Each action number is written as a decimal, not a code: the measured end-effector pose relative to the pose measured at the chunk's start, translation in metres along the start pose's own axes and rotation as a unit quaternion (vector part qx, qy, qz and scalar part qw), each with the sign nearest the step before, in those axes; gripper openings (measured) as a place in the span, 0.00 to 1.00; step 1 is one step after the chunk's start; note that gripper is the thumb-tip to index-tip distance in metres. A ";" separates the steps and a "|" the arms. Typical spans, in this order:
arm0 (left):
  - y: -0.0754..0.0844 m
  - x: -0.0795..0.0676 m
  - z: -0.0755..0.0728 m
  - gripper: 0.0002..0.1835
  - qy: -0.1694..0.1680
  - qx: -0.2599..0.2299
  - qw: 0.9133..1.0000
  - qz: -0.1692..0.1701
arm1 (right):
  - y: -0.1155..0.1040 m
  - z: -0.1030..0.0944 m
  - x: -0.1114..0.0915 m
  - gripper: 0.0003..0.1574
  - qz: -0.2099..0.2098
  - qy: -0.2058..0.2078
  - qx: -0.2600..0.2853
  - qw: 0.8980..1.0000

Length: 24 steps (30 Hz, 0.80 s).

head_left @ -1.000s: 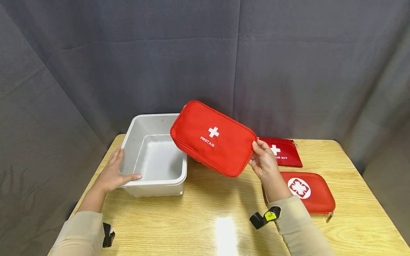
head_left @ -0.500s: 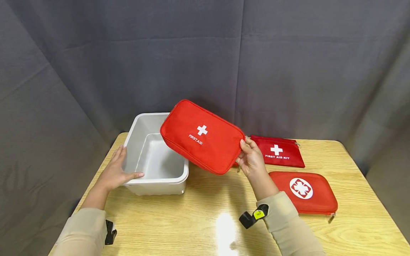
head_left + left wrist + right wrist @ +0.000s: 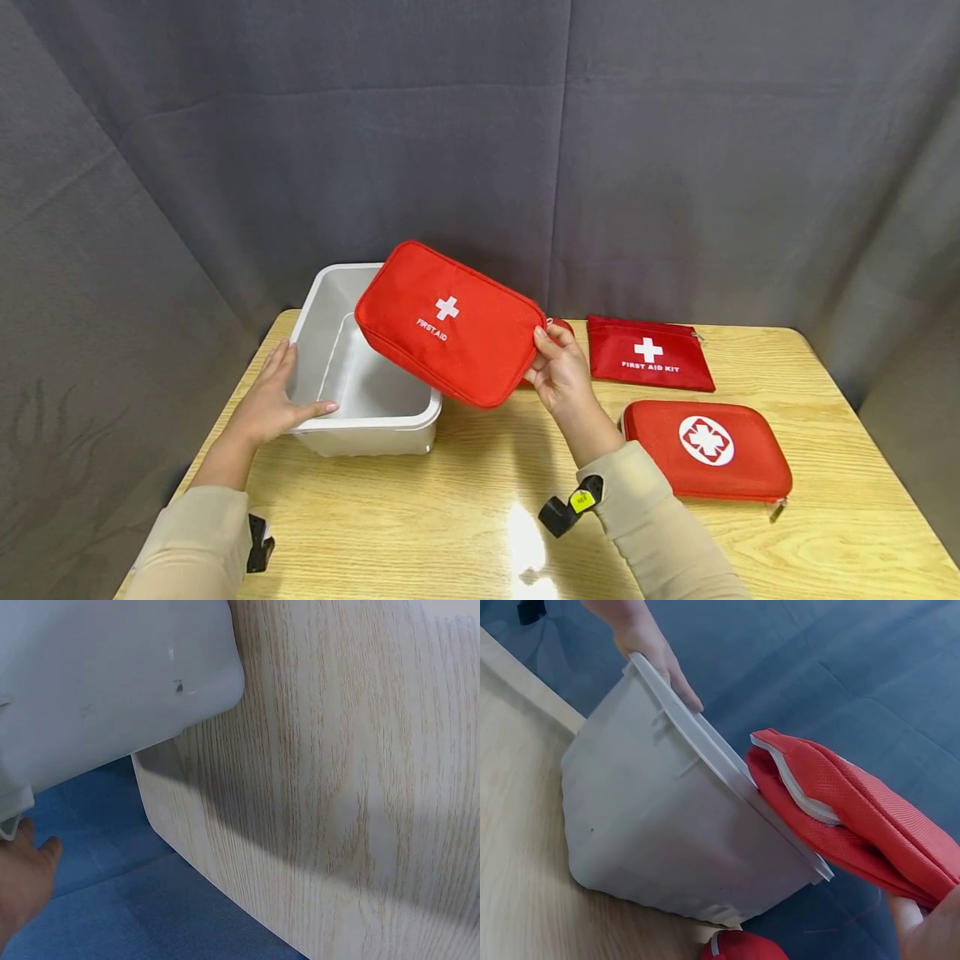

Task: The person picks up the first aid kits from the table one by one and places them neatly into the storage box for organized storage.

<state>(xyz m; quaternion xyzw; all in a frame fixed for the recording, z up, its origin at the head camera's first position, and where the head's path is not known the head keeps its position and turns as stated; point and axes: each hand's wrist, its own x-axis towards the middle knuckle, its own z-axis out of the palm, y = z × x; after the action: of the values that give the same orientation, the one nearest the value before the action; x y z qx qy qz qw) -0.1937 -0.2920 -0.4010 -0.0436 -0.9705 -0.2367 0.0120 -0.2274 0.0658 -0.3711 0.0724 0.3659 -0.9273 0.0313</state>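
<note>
My right hand (image 3: 562,373) pinches the lower right corner of a red first aid bag (image 3: 468,354), thumb on the front face. The bag is tilted above the right side of a white plastic bin (image 3: 367,423) and hides part of its opening. In the right wrist view, the bag's white zipper (image 3: 802,791) shows beside the bin rim. On the bin's near left corner rests my left hand (image 3: 262,406), its fingers extended along the left side and its thumb over the front rim. What I see of the bin's inside holds nothing.
A flat dark red first aid kit pouch (image 3: 648,354) and a red hard case (image 3: 708,450) lie on the wooden table (image 3: 420,525) at right. Another red item (image 3: 562,327) is mostly hidden behind my right hand. A grey curtain (image 3: 480,150) hangs behind the table.
My right hand has carried the first aid bag leftward, further over the bin. More of the flat pouch and hard case now shows. The left hand has stayed on the bin.
</note>
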 end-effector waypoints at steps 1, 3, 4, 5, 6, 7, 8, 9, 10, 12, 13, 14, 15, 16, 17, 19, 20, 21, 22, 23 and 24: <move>0.000 0.000 0.000 0.60 0.000 0.000 1.000 0.000 | 0.001 0.001 0.000 0.11 0.000 0.002 -0.001 1.000; 0.000 0.000 0.001 0.60 0.002 0.001 1.000 -0.001 | 0.003 0.002 0.000 0.10 -0.004 0.005 -0.007 1.000; 0.000 0.001 0.001 0.60 0.002 0.002 1.000 -0.002 | 0.005 0.002 0.001 0.10 -0.004 0.006 -0.011 1.000; 0.000 0.001 0.001 0.60 0.001 0.002 1.000 -0.003 | 0.005 0.003 0.001 0.09 -0.004 0.007 -0.013 1.000; 0.000 0.001 0.001 0.60 0.001 0.002 1.000 -0.003 | 0.007 0.004 0.001 0.09 -0.004 0.008 -0.016 1.000; 0.000 0.001 0.001 0.60 0.001 0.002 1.000 -0.004 | 0.008 0.005 0.001 0.08 -0.004 0.009 -0.017 1.000; 0.000 0.001 0.001 0.60 0.001 0.002 1.000 -0.004 | 0.008 0.006 0.001 0.07 -0.003 0.009 -0.018 1.000; 0.000 0.001 0.001 0.60 0.000 0.002 1.000 -0.005 | 0.009 0.008 0.001 0.07 -0.001 0.010 -0.016 1.000; 0.002 0.000 0.001 0.60 0.000 0.004 1.000 -0.006 | 0.009 0.008 0.001 0.07 0.003 0.009 -0.013 1.000; 0.007 -0.002 0.001 0.60 0.000 0.009 1.000 -0.010 | 0.008 0.008 0.001 0.08 0.010 0.010 -0.007 1.000; 0.007 -0.002 0.001 0.60 0.000 0.009 1.000 -0.010 | 0.009 0.009 0.000 0.08 0.011 0.012 -0.006 1.000; 0.007 -0.002 0.001 0.60 -0.001 0.009 1.000 -0.010 | 0.010 0.010 0.001 0.08 0.013 0.014 -0.007 1.000; 0.008 -0.003 0.001 0.60 -0.001 0.009 1.000 -0.011 | 0.011 0.011 0.001 0.09 0.014 0.017 -0.005 1.000; 0.008 -0.003 0.002 0.60 -0.001 0.009 1.000 -0.011 | 0.012 0.012 0.000 0.09 0.014 0.017 -0.006 1.000; 0.008 -0.003 0.002 0.60 -0.001 0.010 1.000 -0.011 | 0.013 0.012 0.001 0.09 0.015 0.018 -0.007 1.000; 0.008 -0.004 0.002 0.60 0.001 0.012 1.000 -0.011 | 0.015 0.015 0.000 0.09 0.014 0.017 -0.008 1.000; 0.009 -0.004 0.001 0.60 0.002 0.014 1.000 -0.011 | 0.015 0.016 0.000 0.09 0.014 0.016 -0.008 1.000; 0.009 -0.004 0.001 0.60 0.003 0.016 1.000 -0.010 | 0.016 0.017 0.000 0.09 0.013 0.014 -0.007 1.000; 0.009 -0.004 0.001 0.60 0.004 0.017 1.000 -0.009 | 0.017 0.019 0.000 0.09 0.013 0.014 -0.009 1.000; 0.009 -0.003 0.001 0.60 0.005 0.018 1.000 -0.008 | 0.017 0.020 0.000 0.09 0.013 0.014 -0.009 1.000; 0.009 -0.003 0.001 0.59 0.006 0.019 1.000 -0.007 | 0.018 0.021 0.000 0.10 0.012 0.015 -0.009 1.000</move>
<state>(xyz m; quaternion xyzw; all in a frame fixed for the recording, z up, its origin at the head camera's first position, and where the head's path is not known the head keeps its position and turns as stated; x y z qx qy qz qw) -0.1900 -0.2841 -0.3979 -0.0352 -0.9750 -0.2187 0.0168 -0.2282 0.0384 -0.3678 0.0902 0.3741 -0.9222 0.0376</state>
